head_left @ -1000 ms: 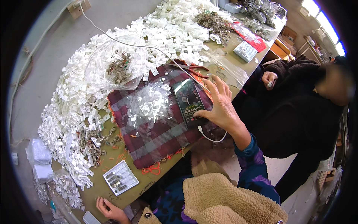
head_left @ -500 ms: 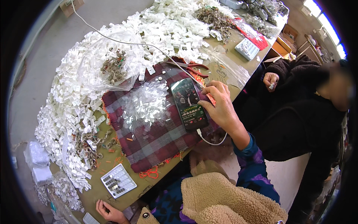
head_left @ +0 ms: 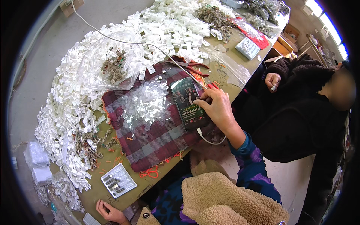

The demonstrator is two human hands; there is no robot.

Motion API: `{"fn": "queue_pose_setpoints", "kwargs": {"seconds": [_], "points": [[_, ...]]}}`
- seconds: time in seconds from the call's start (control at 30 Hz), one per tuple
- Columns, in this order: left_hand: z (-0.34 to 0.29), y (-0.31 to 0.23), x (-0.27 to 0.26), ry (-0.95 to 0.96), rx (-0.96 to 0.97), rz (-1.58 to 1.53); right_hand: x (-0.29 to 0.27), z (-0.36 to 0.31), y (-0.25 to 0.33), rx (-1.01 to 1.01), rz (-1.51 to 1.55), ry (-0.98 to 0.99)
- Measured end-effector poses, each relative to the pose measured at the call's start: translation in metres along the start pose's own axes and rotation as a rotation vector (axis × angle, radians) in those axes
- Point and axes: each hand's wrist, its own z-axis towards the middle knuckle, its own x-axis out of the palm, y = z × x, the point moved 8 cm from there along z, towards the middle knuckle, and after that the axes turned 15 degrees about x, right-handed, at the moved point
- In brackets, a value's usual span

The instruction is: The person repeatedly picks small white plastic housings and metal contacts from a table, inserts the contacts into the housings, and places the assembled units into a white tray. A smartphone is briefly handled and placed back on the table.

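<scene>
My right hand point(head_left: 219, 108) is over a dark smartphone point(head_left: 189, 107), its thumb on or just above the lit screen and its other fingers bent by the phone's right edge. I see nothing held in it. A white charging cable point(head_left: 210, 141) is plugged into the phone's near end. The phone lies on a dark red plaid cloth point(head_left: 150, 152), right of a heap of small clear plastic pieces point(head_left: 148, 103). At the lower left, my left hand point(head_left: 108, 212) rests by the table's near edge, fingers loosely curled and apart, with nothing visible in it.
Near my left hand stands a white compartment tray point(head_left: 119, 180) with small dark round pieces. Red-handled pliers point(head_left: 193, 68) lie beyond the phone. White plastic parts point(head_left: 75, 97) cover the table's left and far side. A co-worker's hand point(head_left: 272, 81) holds a small white piece at right.
My right thumb has moved down and left onto the screen area, and the hand has shifted slightly. The picture on the phone screen has changed. My left hand stays put.
</scene>
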Motion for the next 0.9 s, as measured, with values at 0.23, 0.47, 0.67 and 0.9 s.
{"fn": "queue_pose_setpoints", "kwargs": {"seconds": [0.23, 0.47, 0.67, 0.9], "points": [[0.001, -0.005, -0.001, 0.012, 0.034, 0.047, -0.003, -0.004, -0.002, -0.042, 0.087, -0.063], [0.0, -0.006, -0.002, 0.006, 0.042, 0.06, -0.028, -0.062, 0.044, -0.192, 0.319, -0.102], [0.001, -0.009, -0.002, -0.023, 0.016, 0.047, 0.019, -0.142, 0.118, -0.669, 0.604, 0.179], [0.004, -0.017, -0.003, -0.028, 0.004, 0.037, 0.057, -0.129, 0.117, -0.571, 0.496, 0.229]]}}
